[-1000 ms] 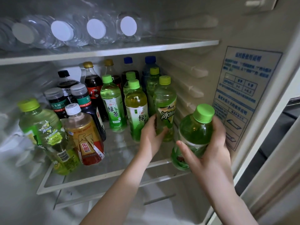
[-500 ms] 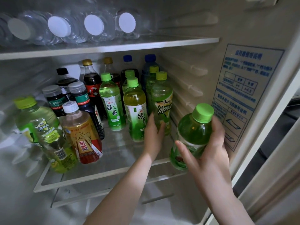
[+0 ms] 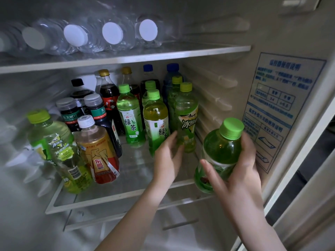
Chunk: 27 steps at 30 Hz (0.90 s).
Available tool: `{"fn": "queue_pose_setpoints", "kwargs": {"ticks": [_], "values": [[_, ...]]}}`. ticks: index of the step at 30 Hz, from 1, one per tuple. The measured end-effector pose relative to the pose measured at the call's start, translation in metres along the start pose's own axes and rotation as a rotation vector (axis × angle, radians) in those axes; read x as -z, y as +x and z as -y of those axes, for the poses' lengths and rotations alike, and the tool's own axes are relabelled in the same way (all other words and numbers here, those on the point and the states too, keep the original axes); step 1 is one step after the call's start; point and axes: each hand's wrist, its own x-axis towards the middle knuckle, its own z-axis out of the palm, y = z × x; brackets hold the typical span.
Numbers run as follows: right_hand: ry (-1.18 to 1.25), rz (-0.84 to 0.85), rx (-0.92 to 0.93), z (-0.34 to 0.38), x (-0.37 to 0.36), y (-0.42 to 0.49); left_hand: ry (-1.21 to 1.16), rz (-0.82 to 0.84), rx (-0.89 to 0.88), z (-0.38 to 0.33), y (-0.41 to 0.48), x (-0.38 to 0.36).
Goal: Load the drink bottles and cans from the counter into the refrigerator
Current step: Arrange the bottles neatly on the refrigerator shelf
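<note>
Inside the open white refrigerator [image 3: 272,29], the upper glass shelf [image 3: 137,57] carries clear ribbed plastic water bottles [image 3: 116,36] lying on their sides. I can count four round white caps facing out; further left they blur.

The middle glass shelf [image 3: 116,195] has a white plastic rim. Standing on it are five slim green tea bottles [image 3: 130,122], three with bright green caps and two with yellower ones, all translucent plastic with glossy wrap labels. Behind them are two blue-capped bottles [image 3: 172,69], two gold-capped dark cola bottles [image 3: 108,91] and one black-capped dark bottle [image 3: 78,87]. At the front left are two squat dark bottles with grey caps [image 3: 68,113], one amber bottle with a white cap [image 3: 97,151], and two pale green bottles [image 3: 49,136], the nearer one leaning.

The right hand [image 3: 241,171] has its fingers and thumb wrapped round a rounded green plastic bottle with a green cap [image 3: 222,151]. The bottle is tilted at the shelf's front right corner, close to the side wall and its blue-printed instruction sticker [image 3: 279,105]. I cannot tell whether its base touches the shelf.

The left hand [image 3: 167,158] reaches in with its fingers fairly straight and holds nothing. Its fingertips rest against the lower part of the nearest yellow-capped tea bottle [image 3: 186,122].
</note>
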Motion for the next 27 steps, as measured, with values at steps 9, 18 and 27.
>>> {"fn": "queue_pose_setpoints", "kwargs": {"ticks": [9, 18, 27], "values": [[0.024, 0.014, 0.039, -0.001, -0.003, 0.008, 0.282, -0.420, -0.066, 0.006, -0.005, 0.032], [0.119, 0.209, 0.012, -0.007, -0.023, 0.046, 0.336, -0.191, 0.055, 0.015, -0.004, 0.042], [0.101, 0.176, 0.008, -0.008, -0.049, 0.056, 0.285, -0.134, 0.022, 0.012, -0.034, 0.079]]}}
